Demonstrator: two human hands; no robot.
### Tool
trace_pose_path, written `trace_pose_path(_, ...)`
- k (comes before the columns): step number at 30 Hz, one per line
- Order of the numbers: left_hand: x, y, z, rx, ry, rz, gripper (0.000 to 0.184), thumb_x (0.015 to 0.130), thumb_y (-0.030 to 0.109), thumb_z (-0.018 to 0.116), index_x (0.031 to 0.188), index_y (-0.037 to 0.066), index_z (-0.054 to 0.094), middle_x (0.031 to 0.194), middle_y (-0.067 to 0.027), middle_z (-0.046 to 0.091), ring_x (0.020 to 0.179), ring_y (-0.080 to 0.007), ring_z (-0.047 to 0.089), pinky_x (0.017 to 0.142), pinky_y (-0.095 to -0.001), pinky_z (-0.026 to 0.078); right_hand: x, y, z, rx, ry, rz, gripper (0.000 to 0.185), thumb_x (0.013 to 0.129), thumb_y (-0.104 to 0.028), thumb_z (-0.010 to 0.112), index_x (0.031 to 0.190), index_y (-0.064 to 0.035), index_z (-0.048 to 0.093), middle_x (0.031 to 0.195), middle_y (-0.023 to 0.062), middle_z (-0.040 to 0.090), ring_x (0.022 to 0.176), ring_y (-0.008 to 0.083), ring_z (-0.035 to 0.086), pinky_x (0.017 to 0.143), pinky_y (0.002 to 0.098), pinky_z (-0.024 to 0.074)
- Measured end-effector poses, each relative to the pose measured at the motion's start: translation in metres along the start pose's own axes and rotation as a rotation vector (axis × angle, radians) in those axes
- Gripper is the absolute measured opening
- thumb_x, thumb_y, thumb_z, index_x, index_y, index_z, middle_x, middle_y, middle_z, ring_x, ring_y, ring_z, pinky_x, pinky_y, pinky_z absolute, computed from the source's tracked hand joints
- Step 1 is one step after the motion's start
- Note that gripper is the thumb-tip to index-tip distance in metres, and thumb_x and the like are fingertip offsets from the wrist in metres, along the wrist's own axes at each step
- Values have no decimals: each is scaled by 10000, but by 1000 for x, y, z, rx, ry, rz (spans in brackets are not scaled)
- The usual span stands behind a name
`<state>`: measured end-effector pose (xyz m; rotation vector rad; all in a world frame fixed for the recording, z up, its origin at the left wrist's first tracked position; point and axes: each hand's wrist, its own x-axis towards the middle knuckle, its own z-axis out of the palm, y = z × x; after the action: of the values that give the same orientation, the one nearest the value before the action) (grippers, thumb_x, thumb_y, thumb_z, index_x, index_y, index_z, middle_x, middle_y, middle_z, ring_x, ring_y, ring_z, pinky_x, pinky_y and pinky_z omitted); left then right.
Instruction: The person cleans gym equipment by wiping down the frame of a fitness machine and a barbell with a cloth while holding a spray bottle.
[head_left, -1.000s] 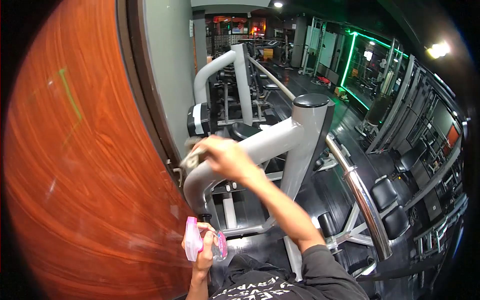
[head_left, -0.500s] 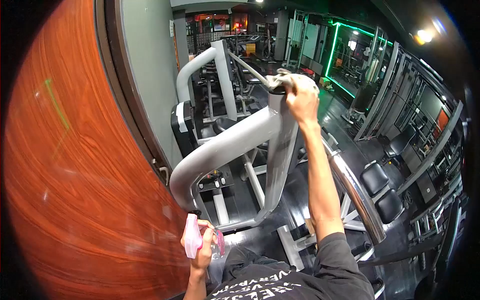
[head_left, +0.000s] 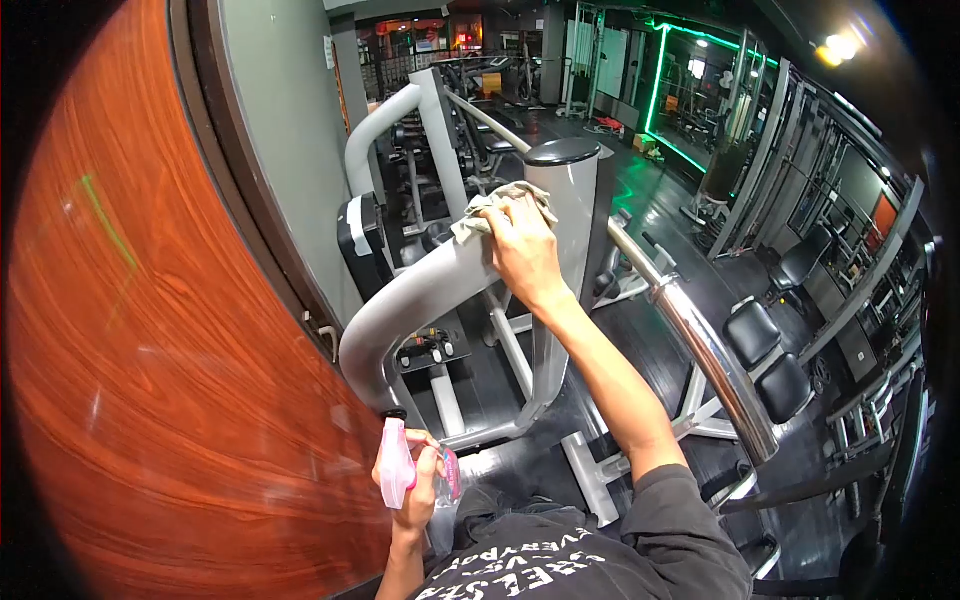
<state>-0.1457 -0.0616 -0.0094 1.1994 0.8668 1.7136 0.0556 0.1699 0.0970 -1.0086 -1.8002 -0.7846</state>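
Observation:
My right hand [head_left: 525,248] is closed over a crumpled light cloth [head_left: 478,216], pressing it on the top of a curved grey tube of the gym machine frame [head_left: 430,290]. Just beyond the cloth stands the machine's upright post with a black end cap [head_left: 562,151]. Low at the front, my left hand [head_left: 420,490] grips a spray bottle with a pink-and-white head [head_left: 397,465]; part of its pink label shows beside the fingers. The bottle's head is close to the lower end of the curved tube.
A wood-grain door panel [head_left: 150,400] fills the left side. A chrome weight bar sleeve [head_left: 710,360] slants down at the right, with black padded seats [head_left: 752,332] beyond it. More machines and a green light strip [head_left: 657,90] stand farther back.
My right hand has moved the cloth down and left, from the post's capped top onto the curved tube. The black cap is now uncovered. My left hand still holds the spray bottle.

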Motion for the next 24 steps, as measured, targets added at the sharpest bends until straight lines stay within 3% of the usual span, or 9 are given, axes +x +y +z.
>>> trace_pose_path(4,-2,1,1,7,-10,18,120,897,5,584,992,-43,526,847,-109,594,602,-124,592,542,-244,483,-2,-2,-30,169,-88,160,201,812,-75,635,1013,-77,652,961,128,643,941,270,637,905,365,489)
trace_pose_path(6,-3,1,3,12,-6,13,120,899,7,584,990,-45,526,847,-109,594,601,-125,593,544,-244,484,0,7,-49,749,-79,589,186,873,-84,606,1051,-69,655,971,127,675,902,227,658,841,338,502)
trace_pose_path(10,-5,-3,1,19,-18,-2,119,899,3,574,996,-38,519,849,-107,591,599,-127,592,545,-246,485,15,41,-80,465,516,412,269,864,40,480,1101,8,604,992,119,661,927,188,619,839,309,477)
trace_pose_path(12,-7,-5,-2,50,-46,2,120,898,-2,569,1001,-33,516,853,-107,588,600,-128,591,545,-248,486,24,59,-81,628,805,370,382,829,65,475,1186,-9,588,1078,112,630,944,174,607,830,285,471)
trace_pose_path(14,-9,-8,-5,50,-62,-14,128,893,-14,558,1012,-25,510,868,-110,582,603,-132,588,545,-249,487,35,83,-76,595,818,283,419,827,61,478,1216,-38,598,1105,105,633,942,170,609,829,274,469)
trace_pose_path(16,-10,-14,-4,39,-62,-26,136,890,-15,557,1016,-18,508,879,-114,578,606,-138,586,544,-256,494,40,98,-67,504,595,356,418,832,32,517,1229,-63,609,1127,125,637,953,233,631,852,316,476)
trace_pose_path(18,-10,-19,-1,13,-37,-44,145,887,-1,570,1017,-18,507,873,-116,578,608,-144,588,542,-266,502,36,116,-38,318,261,363,292,836,-62,608,1127,-61,631,1127,207,618,1026,413,586,910,451,457)
trace_pose_path(20,-13,-21,0,29,-41,-72,159,883,13,582,1020,-17,508,870,-119,580,610,-149,589,532,-274,506,20,121,-12,142,419,257,260,839,-52,589,1098,-50,622,1098,219,615,1041,427,567,905,458,459)
trace_pose_path(24,-9,-25,13,54,-67,-130,164,885,28,595,1021,-19,517,862,-126,595,609,-146,596,519,-273,505,-29,101,-9,240,361,363,331,832,-3,493,1151,-3,584,1013,242,618,938,453,587,809,479,469)
